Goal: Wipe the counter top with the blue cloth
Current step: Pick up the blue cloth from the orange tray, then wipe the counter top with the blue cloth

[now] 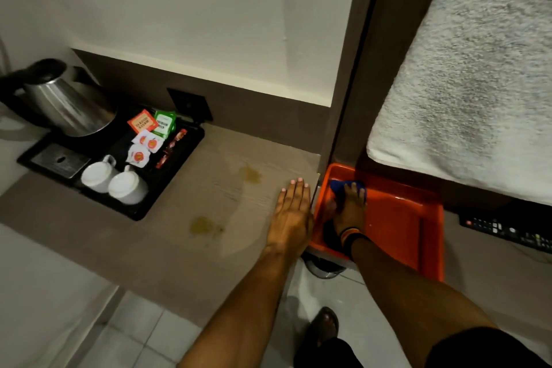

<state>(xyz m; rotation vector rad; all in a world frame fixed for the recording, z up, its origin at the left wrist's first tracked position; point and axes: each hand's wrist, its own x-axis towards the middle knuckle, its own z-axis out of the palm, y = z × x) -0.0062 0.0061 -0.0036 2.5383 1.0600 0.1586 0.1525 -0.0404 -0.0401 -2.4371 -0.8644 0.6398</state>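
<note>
The beige counter top (233, 212) carries two yellowish stains, one (251, 174) near the middle and one (204, 225) nearer the front. My left hand (291, 212) lies flat on the counter's right edge, fingers spread, holding nothing. To its right, my right hand (348, 209) reaches down into an orange tray (400, 218) and rests on the blue cloth (339, 187) at the tray's far left corner, fingers over it. Most of the cloth is hidden under the hand.
A black tray (179, 170) at the counter's left holds a steel kettle (62, 101), two upturned white cups (115, 181) and tea sachets (146, 134). A black wall socket (189, 104) sits behind. A white towel (478, 69) and a remote (507, 228) lie right.
</note>
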